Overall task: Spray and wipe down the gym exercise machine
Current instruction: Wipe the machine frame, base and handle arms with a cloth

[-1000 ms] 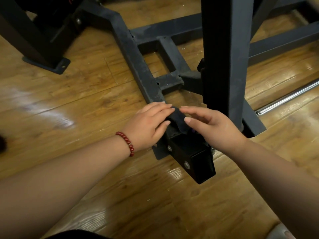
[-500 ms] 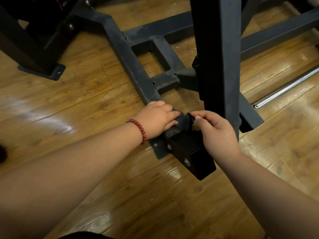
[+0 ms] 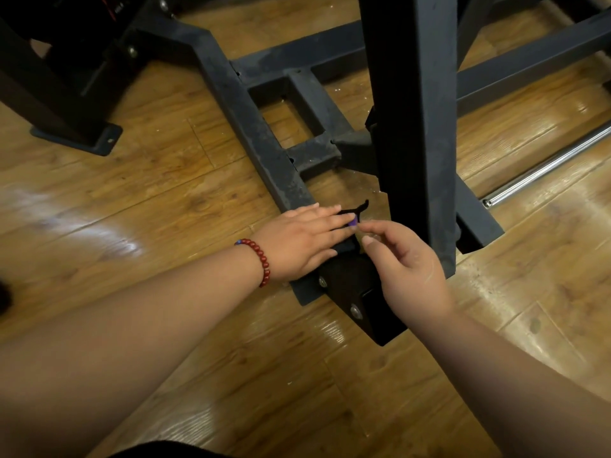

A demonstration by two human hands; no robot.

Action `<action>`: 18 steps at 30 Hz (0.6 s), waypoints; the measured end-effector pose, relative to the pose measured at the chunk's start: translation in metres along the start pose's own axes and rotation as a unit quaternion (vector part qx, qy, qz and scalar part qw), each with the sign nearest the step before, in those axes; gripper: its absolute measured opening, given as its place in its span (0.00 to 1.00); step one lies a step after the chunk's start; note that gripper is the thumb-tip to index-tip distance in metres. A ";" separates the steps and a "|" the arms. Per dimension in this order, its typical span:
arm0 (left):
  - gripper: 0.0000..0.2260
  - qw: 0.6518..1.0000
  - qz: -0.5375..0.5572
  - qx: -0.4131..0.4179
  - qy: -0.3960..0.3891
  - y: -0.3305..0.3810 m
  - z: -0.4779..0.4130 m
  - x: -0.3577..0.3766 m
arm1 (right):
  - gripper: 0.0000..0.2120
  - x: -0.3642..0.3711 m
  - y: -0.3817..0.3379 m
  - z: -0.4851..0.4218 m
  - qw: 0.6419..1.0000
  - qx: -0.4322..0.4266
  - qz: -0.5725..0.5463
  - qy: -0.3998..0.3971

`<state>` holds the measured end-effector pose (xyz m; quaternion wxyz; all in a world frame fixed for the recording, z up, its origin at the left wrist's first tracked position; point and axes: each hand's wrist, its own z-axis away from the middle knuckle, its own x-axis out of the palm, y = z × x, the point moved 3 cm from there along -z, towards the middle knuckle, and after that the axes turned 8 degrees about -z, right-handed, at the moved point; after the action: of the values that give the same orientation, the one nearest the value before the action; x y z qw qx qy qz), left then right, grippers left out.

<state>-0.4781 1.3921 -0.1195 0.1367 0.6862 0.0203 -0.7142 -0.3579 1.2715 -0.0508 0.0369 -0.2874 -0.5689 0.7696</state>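
The upright post (image 3: 410,94) closed off my right, the base rail (image 3: 251,120) ran ahead, and open wooden floor (image 3: 148,200) lay left.

Dim, warm light; pale glare streaks the wooden floor (image 3: 99,233) at left. Forearms blur softly, and edges bow from the wide lens.

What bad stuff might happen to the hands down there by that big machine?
Maybe a scraped knuckle: the left hand presses the cloth flat on the base bar, close to the bolts. The cloth's loose end sticks up and might snag. The right hand hovers beside the post and might bump it.
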 end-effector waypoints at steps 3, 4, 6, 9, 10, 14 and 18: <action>0.24 0.999 -0.006 -0.049 0.024 -0.010 -0.004 -0.001 | 0.10 0.002 0.002 0.000 0.999 -0.025 0.036 0.015; 0.24 0.997 -0.010 -0.070 0.033 -0.008 -0.004 0.000 | 0.11 0.002 0.003 0.000 0.999 -0.025 0.041 0.017; 0.23 0.994 0.009 -0.101 0.044 0.005 -0.003 0.005 | 0.10 0.002 0.003 -0.001 0.999 -0.025 0.039 0.015; 0.22 0.997 0.031 -0.052 0.048 0.015 0.003 0.008 | 0.10 0.002 0.001 0.000 0.999 -0.027 0.041 0.007; 0.21 0.998 0.028 -0.040 0.049 0.006 0.003 0.006 | 0.10 0.001 0.000 0.000 0.998 -0.029 0.047 0.003; 0.21 0.987 0.024 -0.145 0.058 -0.039 -0.004 -0.006 | 0.14 0.002 -0.004 0.003 0.993 -0.062 0.102 -0.015; 0.22 0.990 0.054 -0.110 0.067 -0.018 0.002 -0.002 | 0.15 0.008 -0.011 0.005 0.983 -0.105 0.148 -0.014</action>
<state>-0.4834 1.4092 -0.1200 0.2476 0.7136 0.0707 -0.6515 -0.3697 1.2745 -0.0429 -0.1154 -0.3597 -0.5983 0.7066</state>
